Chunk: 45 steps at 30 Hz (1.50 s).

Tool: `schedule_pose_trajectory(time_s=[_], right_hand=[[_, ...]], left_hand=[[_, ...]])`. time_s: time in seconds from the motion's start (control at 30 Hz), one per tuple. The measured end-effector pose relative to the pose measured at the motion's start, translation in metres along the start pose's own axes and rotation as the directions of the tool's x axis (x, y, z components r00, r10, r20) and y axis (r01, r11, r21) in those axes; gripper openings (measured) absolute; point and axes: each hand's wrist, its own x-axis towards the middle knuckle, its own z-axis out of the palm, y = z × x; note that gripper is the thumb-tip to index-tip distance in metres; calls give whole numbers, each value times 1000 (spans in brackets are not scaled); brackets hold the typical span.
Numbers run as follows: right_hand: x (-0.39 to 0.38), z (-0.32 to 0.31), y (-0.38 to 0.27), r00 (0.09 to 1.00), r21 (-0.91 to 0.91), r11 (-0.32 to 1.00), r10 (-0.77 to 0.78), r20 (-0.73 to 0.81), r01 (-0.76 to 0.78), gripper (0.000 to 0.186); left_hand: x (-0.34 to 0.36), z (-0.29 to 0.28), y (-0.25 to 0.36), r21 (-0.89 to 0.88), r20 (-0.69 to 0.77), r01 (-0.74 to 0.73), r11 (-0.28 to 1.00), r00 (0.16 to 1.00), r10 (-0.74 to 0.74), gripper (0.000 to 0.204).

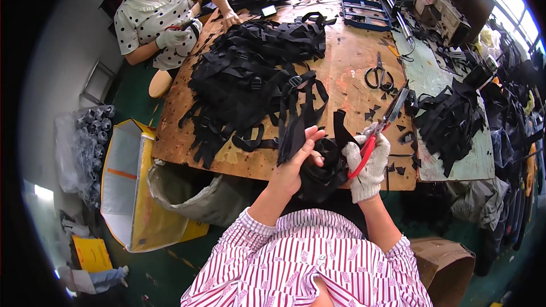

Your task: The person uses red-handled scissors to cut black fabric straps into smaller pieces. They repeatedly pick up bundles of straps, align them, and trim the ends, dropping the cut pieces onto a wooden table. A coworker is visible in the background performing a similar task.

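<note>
Near the table's front edge, my bare left hand is closed about a black webbing strap, its fingers partly bent. The strap runs up toward a large heap of black straps with plastic buckles. My right hand, in a white knit glove, grips scissors with red handles; their blades point up and away to the right. A short black strap end stands up beside the glove. Below and between my hands hangs a dark bundle of strap, partly hidden.
Black-handled scissors and small black scraps lie on the wooden table. A blue tool tray is farther back, and more straps lie right. Across at left, a person works. A yellow bin and sack stand left.
</note>
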Motion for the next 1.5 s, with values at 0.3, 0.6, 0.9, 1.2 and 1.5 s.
schedule_pose_trajectory(time_s=[0.3, 0.6, 0.9, 1.2, 1.5], right_hand=[[-19, 7, -14, 988, 122, 987, 90, 127, -106, 46], [-40, -32, -13, 890, -121, 932, 363, 276, -343, 47], [-46, -42, -14, 861, -439, 888, 326, 390, -137, 61], [-46, -40, -35, 815, -554, 829, 370, 446, -73, 65], [-42, -40, -29, 841, -607, 786, 243, 483, 121, 78]], left_hand=[[4, 2, -18, -63, -22, 51, 997, 998, -53, 12], [6, -2, -5, 168, -176, -95, 981, 976, 124, 35], [3, -5, -1, 277, -71, -176, 945, 977, 203, 39], [6, -8, -3, 352, -110, -249, 902, 946, 304, 37], [6, -14, -13, 389, -33, -255, 885, 956, 291, 41]])
